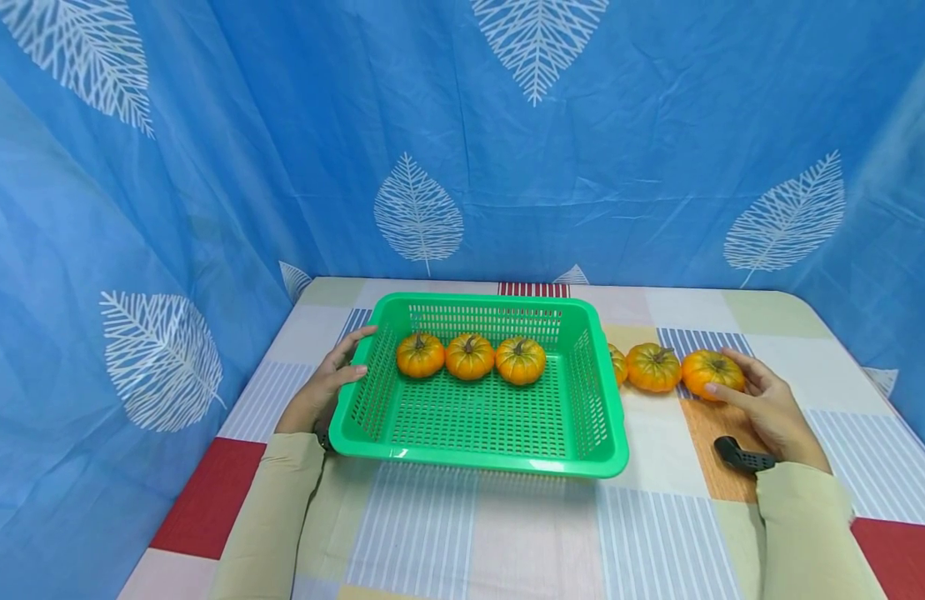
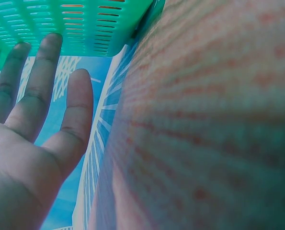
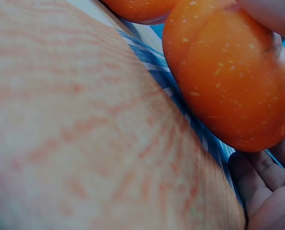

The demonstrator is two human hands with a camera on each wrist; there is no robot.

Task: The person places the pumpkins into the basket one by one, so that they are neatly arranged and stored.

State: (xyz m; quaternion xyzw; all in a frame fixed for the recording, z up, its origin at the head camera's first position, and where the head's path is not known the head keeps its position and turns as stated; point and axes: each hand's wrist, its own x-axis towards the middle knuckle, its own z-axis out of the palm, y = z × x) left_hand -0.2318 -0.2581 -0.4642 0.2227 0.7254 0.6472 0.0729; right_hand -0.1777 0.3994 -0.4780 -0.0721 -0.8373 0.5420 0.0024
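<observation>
The right hand (image 1: 773, 408) holds a squat, glossy pumpkin (image 1: 707, 372); the left hand (image 1: 320, 392), grip wide, touches a slotted plastic basket (image 1: 477, 462).

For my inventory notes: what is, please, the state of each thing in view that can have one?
Green basket: upright, open-topped, partly filled.
Three pumpkins inside: in one row, stems up.
Rightmost pumpkin: held in the right hand.
Pumpkin beside it: not held, stem leaning right.
Pumpkin at basket's right end: outside, mostly hidden.
Left hand: fingers extended, at basket's left end.
Right hand: gripping rightmost pumpkin.
Tablecloth: spread out.
Blue curtain: hanging, creased.
</observation>
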